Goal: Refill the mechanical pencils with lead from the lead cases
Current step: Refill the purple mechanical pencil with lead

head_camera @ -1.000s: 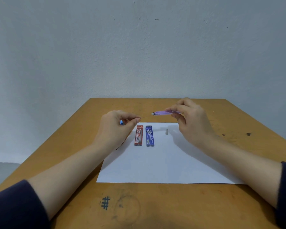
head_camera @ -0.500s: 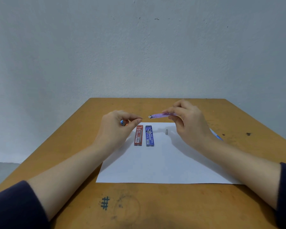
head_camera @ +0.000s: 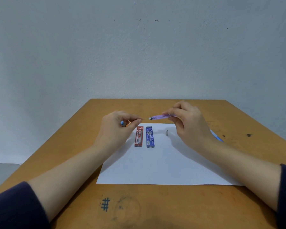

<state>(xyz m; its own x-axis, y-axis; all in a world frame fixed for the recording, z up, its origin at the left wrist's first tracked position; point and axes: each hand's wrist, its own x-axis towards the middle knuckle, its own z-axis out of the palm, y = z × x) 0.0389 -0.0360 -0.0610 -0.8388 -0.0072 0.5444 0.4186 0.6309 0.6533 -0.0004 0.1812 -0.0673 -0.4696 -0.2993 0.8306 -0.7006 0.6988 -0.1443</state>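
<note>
Centre frame: right hand (head_camera: 191, 123) grips purple pencil (head_camera: 162, 116), left hand (head_camera: 117, 128) pinches thin lead (head_camera: 145, 119) at its open end, above red case (head_camera: 139, 136) and blue case (head_camera: 150, 137).

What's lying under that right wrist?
A light blue pencil end sticks out past the right hand, resting on the table. The rest of it is covered by the wrist.
</note>
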